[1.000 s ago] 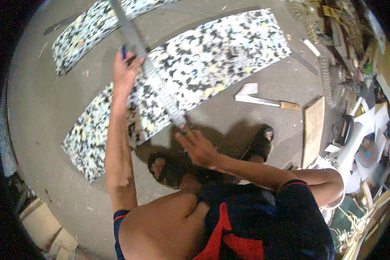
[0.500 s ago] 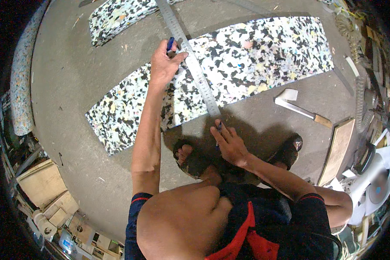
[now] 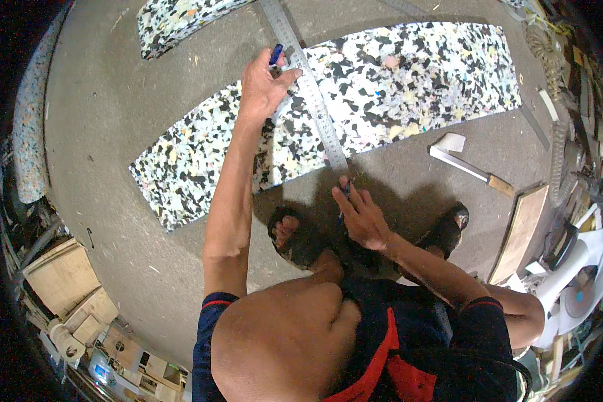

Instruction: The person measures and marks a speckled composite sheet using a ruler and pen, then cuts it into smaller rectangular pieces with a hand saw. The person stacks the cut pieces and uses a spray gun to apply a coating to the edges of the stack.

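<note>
A long foam slab (image 3: pixel 409 80), speckled white and black, lies slantwise on the floor. Across it, from far to near, runs a steel ruler (image 3: pixel 318 110). At the slab's far side my left hand (image 3: pixel 264 84) is closed on a small dark blue object, possibly a pen cap, its thumb against the ruler's edge. Just off the near edge, by the ruler's near end, my right hand (image 3: pixel 362 218) pinches a slim blue pen (image 3: pixel 346 191). Its fingers partly hide the pen.
A second speckled foam piece (image 3: pixel 187 23) lies at the far left. Right of the slab are a wood-handled knife (image 3: pixel 465 164), a wooden board (image 3: pixel 519 234) and a coiled hose (image 3: pixel 556 161). A foam roll (image 3: pixel 30 134) and wooden boxes (image 3: pixel 60 275) stand at the left.
Both hands and the ruler sit slightly further right in the picture; the view has shifted a little. Each hand keeps its hold.
</note>
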The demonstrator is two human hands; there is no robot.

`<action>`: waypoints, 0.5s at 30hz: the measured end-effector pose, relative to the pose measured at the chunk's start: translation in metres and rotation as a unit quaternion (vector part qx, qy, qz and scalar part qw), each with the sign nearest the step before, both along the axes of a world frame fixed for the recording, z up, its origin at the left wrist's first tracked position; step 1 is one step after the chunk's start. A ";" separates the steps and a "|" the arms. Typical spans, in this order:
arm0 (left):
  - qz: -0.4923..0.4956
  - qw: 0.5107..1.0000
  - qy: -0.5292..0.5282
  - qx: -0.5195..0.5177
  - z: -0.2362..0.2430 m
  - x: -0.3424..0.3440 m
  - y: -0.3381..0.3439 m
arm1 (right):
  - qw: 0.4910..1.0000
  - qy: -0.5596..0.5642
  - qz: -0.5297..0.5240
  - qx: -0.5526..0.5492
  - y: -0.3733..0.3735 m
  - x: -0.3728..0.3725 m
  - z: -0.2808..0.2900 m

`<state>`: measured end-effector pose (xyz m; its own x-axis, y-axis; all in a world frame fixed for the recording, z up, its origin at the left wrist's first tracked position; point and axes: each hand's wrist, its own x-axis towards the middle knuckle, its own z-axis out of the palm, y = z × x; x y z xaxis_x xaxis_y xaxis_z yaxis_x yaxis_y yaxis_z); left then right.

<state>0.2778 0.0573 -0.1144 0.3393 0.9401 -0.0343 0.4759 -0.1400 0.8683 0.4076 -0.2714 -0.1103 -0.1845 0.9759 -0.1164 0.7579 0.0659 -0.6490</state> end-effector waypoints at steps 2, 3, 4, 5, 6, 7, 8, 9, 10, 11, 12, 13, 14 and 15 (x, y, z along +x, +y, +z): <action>0.003 1.000 0.014 0.004 0.000 -0.001 0.000 | 1.000 -0.010 0.010 0.001 0.001 0.000 0.000; 0.004 1.000 0.011 -0.009 0.000 -0.002 0.000 | 1.000 -0.014 0.013 0.015 0.002 0.000 -0.001; 0.004 1.000 0.011 -0.020 0.000 -0.002 0.001 | 0.999 -0.017 0.017 0.029 0.003 0.000 0.000; 0.005 0.999 0.012 -0.031 0.000 -0.002 0.001 | 0.999 -0.022 0.014 0.025 0.004 0.000 0.001; 0.004 0.999 0.016 -0.027 0.000 -0.002 0.001 | 0.999 -0.027 0.015 0.022 0.006 0.000 0.003; 0.004 1.000 0.021 -0.023 0.000 -0.002 0.001 | 0.999 -0.031 0.007 0.014 0.007 0.001 0.007; -0.003 1.000 0.018 -0.009 -0.001 -0.003 0.000 | 0.999 -0.033 0.009 0.038 0.010 0.002 0.012; 0.003 1.000 0.022 -0.015 -0.001 -0.003 0.000 | 0.998 -0.034 0.002 0.056 0.015 0.005 0.019; 0.004 1.000 0.020 -0.012 -0.001 -0.004 -0.001 | 0.997 -0.039 0.001 0.067 0.021 0.008 0.027; 0.004 1.000 0.020 -0.001 0.000 -0.006 -0.001 | 0.998 -0.021 -0.014 0.058 0.030 0.012 0.035; -0.004 0.999 0.039 0.013 0.000 -0.007 -0.002 | 0.999 -0.008 -0.022 0.042 0.040 0.018 0.045; -0.008 0.999 0.043 0.005 0.002 -0.009 -0.002 | 0.998 0.012 -0.030 0.053 0.054 0.026 0.053; -0.008 0.999 0.053 0.003 0.004 -0.011 -0.003 | 0.996 0.031 -0.058 0.064 0.072 0.032 0.060; -0.011 0.997 0.074 -0.007 0.006 -0.013 -0.003 | 0.990 0.057 -0.089 0.097 0.092 0.039 0.064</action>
